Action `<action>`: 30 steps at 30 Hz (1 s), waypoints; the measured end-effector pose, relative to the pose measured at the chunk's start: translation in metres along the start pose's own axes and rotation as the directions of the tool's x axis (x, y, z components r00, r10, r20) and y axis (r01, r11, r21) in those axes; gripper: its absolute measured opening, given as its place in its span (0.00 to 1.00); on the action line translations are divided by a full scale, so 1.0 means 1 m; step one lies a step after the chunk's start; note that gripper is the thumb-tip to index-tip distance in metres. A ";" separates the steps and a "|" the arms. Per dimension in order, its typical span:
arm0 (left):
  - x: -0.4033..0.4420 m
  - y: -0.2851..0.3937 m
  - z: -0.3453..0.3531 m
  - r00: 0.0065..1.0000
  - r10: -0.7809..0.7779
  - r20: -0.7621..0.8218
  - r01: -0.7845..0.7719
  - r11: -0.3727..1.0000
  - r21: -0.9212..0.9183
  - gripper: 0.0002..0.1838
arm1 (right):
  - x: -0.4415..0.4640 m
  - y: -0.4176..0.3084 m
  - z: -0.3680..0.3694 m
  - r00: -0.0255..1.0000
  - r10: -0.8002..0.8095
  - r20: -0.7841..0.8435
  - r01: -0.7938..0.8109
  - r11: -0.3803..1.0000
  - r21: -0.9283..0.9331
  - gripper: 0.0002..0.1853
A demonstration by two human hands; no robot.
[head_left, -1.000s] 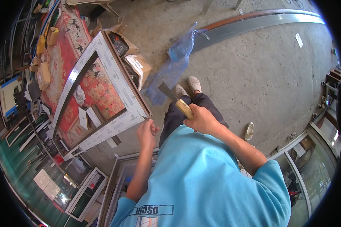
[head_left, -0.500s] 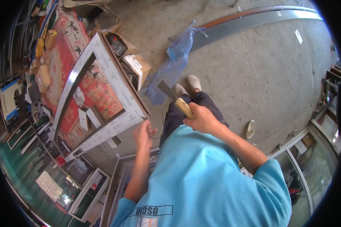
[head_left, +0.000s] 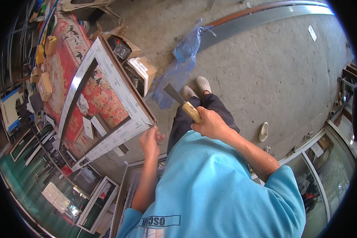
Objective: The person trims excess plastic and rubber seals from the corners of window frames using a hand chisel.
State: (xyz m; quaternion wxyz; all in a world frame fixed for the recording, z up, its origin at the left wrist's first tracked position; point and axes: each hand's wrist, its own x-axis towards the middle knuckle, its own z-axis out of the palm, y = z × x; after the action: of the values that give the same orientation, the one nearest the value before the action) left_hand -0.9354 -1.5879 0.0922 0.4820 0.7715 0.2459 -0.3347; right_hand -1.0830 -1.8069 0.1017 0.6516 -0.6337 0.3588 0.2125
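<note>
My right hand (head_left: 211, 123) is wrapped round the wooden handle of a putty knife (head_left: 191, 112), whose flat metal blade points up and to the left in front of my legs. My left hand (head_left: 150, 142) has its fingers curled in and sits right at the near corner of a rectangular frame (head_left: 121, 92). This frame has printed white protective film on its face and a brown outer edge. Whether the fingertips touch the corner, or pinch something small there, I cannot make out.
The frame rests above a red patterned carpet (head_left: 63, 75). Beyond it stand opened cardboard boxes (head_left: 146, 70) and crumpled blue plastic film (head_left: 184, 51). A long metal profile (head_left: 261, 22) lies across the concrete floor. A loose shoe (head_left: 263, 131) and glazed frames (head_left: 305, 166) are on the right.
The view has shifted slightly. Both hands keep nearly the same pose, the left by the frame's corner and the right round the putty knife.
</note>
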 end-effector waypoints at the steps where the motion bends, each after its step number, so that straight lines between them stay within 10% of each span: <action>1: 0.000 0.000 -0.001 1.000 0.008 0.009 -0.008 1.000 -0.007 0.09 | 0.000 0.000 0.000 1.000 0.004 -0.001 -0.004 1.000 -0.004 0.18; 30: 0.000 -0.014 0.007 1.000 -0.008 0.026 0.011 0.993 -0.120 0.10 | 0.005 -0.002 0.005 0.999 0.022 0.025 -0.022 1.000 -0.020 0.18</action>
State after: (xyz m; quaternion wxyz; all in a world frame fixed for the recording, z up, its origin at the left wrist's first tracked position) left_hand -0.9467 -1.5882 0.0821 0.5291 0.7357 0.2628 -0.3314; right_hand -1.0771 -1.8028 0.0997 0.6475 -0.6332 0.3553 0.2312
